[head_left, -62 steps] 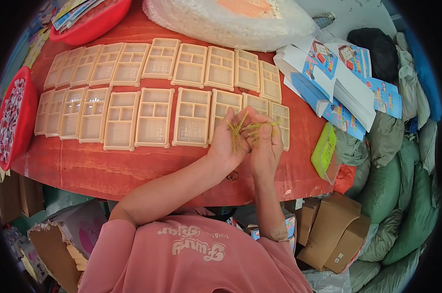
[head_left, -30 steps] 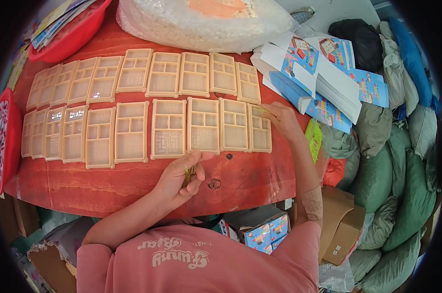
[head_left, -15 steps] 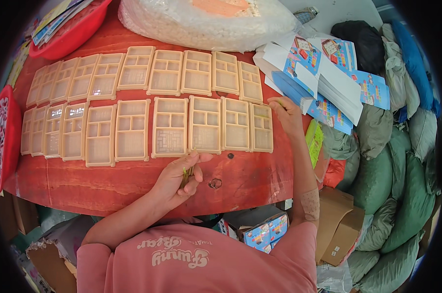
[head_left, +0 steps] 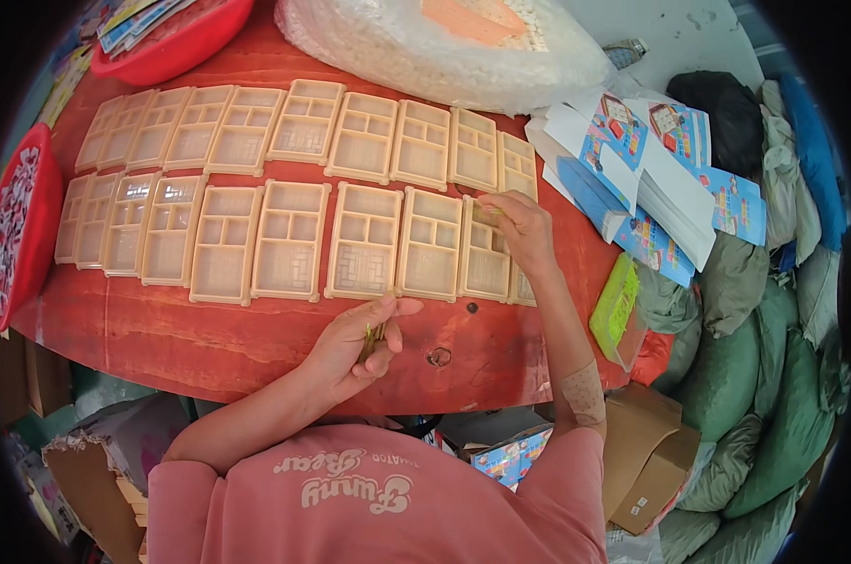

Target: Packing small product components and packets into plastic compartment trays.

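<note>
Two rows of beige plastic compartment trays lie on the red table. My left hand hovers at the front edge of the near row, fingers curled around a small bunch of thin yellow-green sticks. My right hand reaches over the upper compartments of the second tray from the right in the near row. Its thumb and fingers are pinched together; what they hold, if anything, is too small to make out. That hand and wrist partly cover the end tray.
At right lie a bright green container of small green pieces and a pile of printed blue-and-white cards. Red basins stand at left and far left. A plastic sack of pale pieces lies behind. Green sacks crowd the right.
My right hand has moved left, from the end tray of the near row to the tray beside it. My left hand stays nearly in place with its sticks. The whole view has shifted slightly.
</note>
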A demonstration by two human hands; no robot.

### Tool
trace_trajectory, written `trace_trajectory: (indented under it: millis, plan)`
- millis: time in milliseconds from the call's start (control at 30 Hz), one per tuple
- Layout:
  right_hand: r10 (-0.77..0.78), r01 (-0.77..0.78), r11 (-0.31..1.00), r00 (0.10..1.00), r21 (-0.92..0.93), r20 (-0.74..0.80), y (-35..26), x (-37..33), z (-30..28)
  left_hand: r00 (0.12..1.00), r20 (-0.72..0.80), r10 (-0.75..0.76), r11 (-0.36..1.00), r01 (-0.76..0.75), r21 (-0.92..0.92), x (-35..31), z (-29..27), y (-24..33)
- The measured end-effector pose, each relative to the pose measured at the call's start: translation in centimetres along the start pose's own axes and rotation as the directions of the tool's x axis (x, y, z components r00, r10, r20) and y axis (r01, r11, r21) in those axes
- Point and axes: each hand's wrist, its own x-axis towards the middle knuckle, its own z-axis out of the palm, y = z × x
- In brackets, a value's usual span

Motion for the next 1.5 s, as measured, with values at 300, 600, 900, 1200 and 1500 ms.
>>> trace_trajectory:
  millis: [300, 600, 900, 1200, 1500]
  plan:
    - [0.149, -0.147, 0.983, 0.989, 0.108, -0.015, -1.1, 0.8, -0.9, 1.0, 0.018, 0.015, 1.0, -0.014, -0.024, -0.4, -0.4, 0.2]
    - [0.062, -0.06, 0.998, 0.997, -0.037, 0.048, -1.6, 0.9, -0.7, 0.999, 0.013, 0.032, 0.999, -0.031, -0.036, -0.9, -0.6, 0.4]
    - [-0.223, 0.232, 0.969, 0.969, -0.087, 0.102, -3.5, 3.1, 3.7, 0.998, 0.012, 0.068, 0.997, -0.068, -0.041, -1.2, -0.6, 0.7]
    - [-0.012, 0.011, 0.994, 1.0, 0.105, 0.009, -4.4, 3.7, 3.7, 0.996, 0.02, 0.092, 0.994, -0.091, -0.06, -1.9, -1.3, 1.2]
    - [-0.206, 0.2, 0.977, 0.974, 0.072, 0.094, -9.0, 5.3, 7.4, 0.987, 0.02, 0.158, 0.985, -0.156, -0.073, -2.8, -1.6, 1.8]
